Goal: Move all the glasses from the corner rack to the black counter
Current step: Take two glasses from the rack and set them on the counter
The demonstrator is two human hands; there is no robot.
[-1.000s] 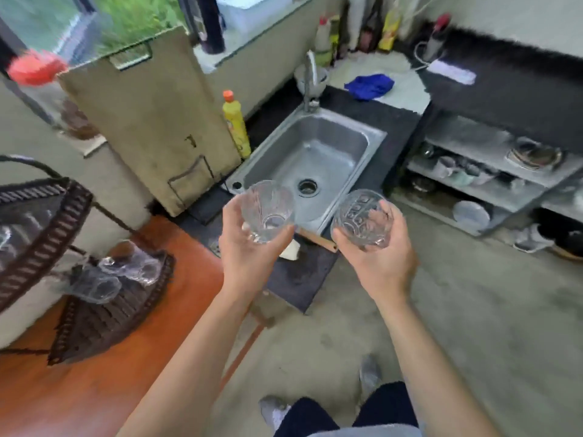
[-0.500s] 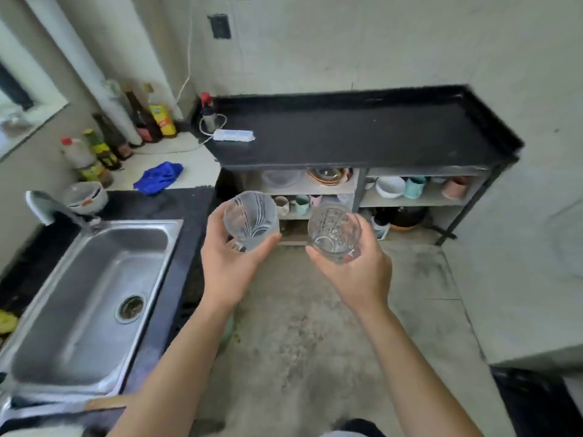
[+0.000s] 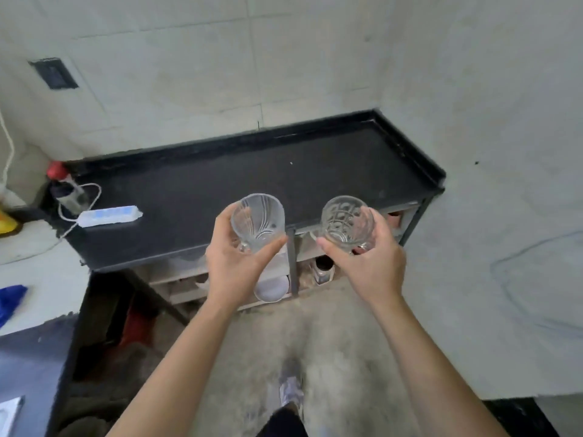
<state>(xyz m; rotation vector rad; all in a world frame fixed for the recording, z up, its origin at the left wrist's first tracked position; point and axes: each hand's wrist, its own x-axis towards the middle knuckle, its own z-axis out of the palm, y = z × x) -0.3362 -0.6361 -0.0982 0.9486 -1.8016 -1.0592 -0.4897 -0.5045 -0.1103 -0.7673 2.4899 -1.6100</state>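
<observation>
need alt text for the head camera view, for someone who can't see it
Seen from above, a person's left hand and right hand each hold an empty clear glass, the left glass and right glass, at the near edge of a black counter. A white power strip lies on its left end.

A plain home kitchen. A long black tabletop (image 3: pixel 252 178) stands against pale tiled walls (image 3: pixel 189 58), with open shelves (image 3: pixel 189 279) beneath holding crockery, including a white bowl (image 3: pixel 271 290). A white power strip (image 3: pixel 110 215) lies on the tabletop's left end. The corner of a steel sink (image 3: pixel 9 414) shows at lower left, above a bare concrete floor (image 3: pixel 331 342).
</observation>
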